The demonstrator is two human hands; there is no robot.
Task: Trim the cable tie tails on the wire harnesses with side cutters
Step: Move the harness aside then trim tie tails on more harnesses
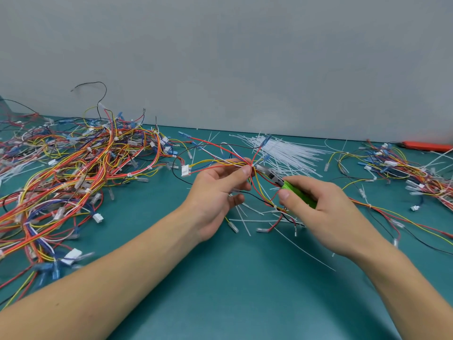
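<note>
I judge this to be mid-cut: one wire harness (pixel 230 164) is lifted off the green tabletop (pixel 220 278) near its middle, a little in front of the far edge. My left hand (pixel 215 192) pinches the bundle between thumb and forefinger, just beside the spot where the wires fan out. My right hand (pixel 326 207) is wrapped around the green handles of the side cutters (pixel 291 187), whose dark nose points up-left into that same junction, close to my left fingertips (pixel 246 171). The blades are too small and blurred for me to tell whether they are closed on a tail or only near it.

Cut tails (pixel 245 217) lie scattered on the tabletop under my hands. A sheaf of unused white cable ties (pixel 289 150) rests toward the far edge. A big tangle of harnesses (pixel 73 173) fills the left side, and a smaller pile (pixel 404 173) sits toward the right edge.

Next, I reckon, I must set the blades flush against the tie head, clear of the wire insulation and my left thumb, then squeeze.
</note>
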